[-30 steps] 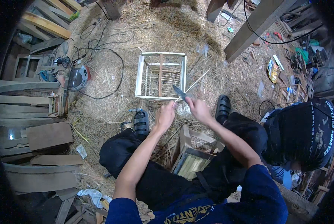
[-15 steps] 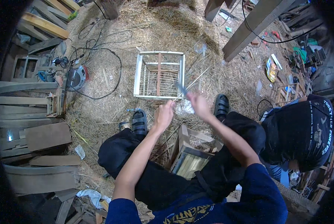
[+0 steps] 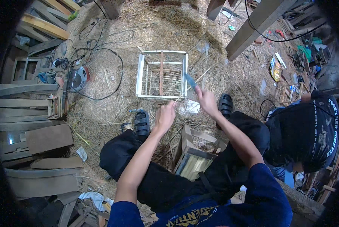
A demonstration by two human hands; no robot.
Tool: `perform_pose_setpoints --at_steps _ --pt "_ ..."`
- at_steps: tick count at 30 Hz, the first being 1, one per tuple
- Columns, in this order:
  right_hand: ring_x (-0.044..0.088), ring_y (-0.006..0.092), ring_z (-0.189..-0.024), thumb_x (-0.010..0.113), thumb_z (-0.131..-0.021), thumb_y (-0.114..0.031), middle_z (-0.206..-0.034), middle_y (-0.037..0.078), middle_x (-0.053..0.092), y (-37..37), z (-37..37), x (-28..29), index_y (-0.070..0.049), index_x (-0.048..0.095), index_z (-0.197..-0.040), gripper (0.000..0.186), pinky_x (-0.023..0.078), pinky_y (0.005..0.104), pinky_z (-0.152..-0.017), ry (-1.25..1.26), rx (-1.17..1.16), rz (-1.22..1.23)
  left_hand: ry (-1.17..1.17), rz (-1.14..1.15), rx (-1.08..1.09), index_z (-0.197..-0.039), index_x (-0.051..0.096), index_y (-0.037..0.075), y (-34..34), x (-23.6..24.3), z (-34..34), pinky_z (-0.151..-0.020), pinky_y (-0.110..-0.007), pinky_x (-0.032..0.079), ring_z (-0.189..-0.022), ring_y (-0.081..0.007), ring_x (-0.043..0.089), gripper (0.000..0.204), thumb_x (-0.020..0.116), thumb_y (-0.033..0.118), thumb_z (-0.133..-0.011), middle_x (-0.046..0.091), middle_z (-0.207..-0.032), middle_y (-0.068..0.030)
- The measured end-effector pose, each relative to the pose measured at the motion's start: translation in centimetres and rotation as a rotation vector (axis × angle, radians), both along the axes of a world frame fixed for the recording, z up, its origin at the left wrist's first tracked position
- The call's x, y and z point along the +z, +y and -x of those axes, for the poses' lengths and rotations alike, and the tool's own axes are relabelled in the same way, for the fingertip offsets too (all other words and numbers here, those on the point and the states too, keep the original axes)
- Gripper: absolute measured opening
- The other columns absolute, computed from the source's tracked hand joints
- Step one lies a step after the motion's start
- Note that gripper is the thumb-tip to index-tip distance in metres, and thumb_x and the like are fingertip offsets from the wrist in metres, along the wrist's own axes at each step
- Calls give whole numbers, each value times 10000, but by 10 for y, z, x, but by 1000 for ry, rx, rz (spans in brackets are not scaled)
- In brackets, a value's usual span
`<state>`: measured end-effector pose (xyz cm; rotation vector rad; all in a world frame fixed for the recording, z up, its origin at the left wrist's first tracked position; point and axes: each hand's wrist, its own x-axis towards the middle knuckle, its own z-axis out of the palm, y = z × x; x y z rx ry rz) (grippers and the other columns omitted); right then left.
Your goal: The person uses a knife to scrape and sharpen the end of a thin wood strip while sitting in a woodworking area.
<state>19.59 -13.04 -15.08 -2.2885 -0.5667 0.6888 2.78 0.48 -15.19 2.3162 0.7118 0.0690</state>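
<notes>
My left hand (image 3: 165, 116) is closed on one end of a thin pale wooden stick (image 3: 196, 81), which slants up and to the right from the fingers. In my right hand (image 3: 207, 101) is a knife (image 3: 190, 80), gripped by its handle, its bluish blade pointing up and left close to the stick. Whether the blade touches the stick I cannot tell. Just beyond both hands, a small cage-like wooden frame (image 3: 140, 75) with thin bars and a reddish middle strip rests on the straw-strewn floor.
Between my legs stands a wooden box frame (image 3: 195, 153). A circular saw (image 3: 77, 79) with a looping black cable lies at the left, beside stacked boards (image 3: 29, 102). Another person (image 3: 303, 130) bends over at the right. A wooden post (image 3: 258, 26) rises at the upper right.
My right hand and the knife have shifted slightly up and right, and the blade is now clearly seen. My left hand has dropped slightly left, still holding the stick.
</notes>
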Motion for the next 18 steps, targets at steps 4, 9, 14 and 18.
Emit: perform_pose_setpoints --at_steps 4,9,14,18 --pt "621 325 -497 407 -1046 -451 -549 191 600 -6 35 -22 35 708 -834 609 480 479 -512 -316 187 -87 -13 59 19 -1010 617 60 -4 1 0 -653 -562 474 -773 -484 634 274 466 288 -1029 647 -781 -269" --pt "637 404 -563 427 -1035 -458 -621 238 622 -13 -13 -16 42 699 -817 609 480 482 -533 -107 -29 24 21 101 -16 -1012 596 44 2 -1 4 -626 -532 498 -693 -439 659 220 456 212 -1029 649 -724 -250" --pt "640 435 -631 388 -1034 -511 -625 262 601 -18 -17 -5 65 669 -821 675 478 523 -638 -122 -45 49 -91 476 -32 -1076 614 -9 18 -19 14 -659 -401 467 -636 -230 581 330 464 284 -1052 597 -674 -151" --pt "651 390 -615 372 -1035 -530 -635 230 622 -16 -18 2 32 707 -943 661 496 507 -615 35 -30 119 -6 572 -52 -911 539 4 23 -14 11 -705 -318 414 -746 -109 445 353 455 310 -1064 481 -752 -2"
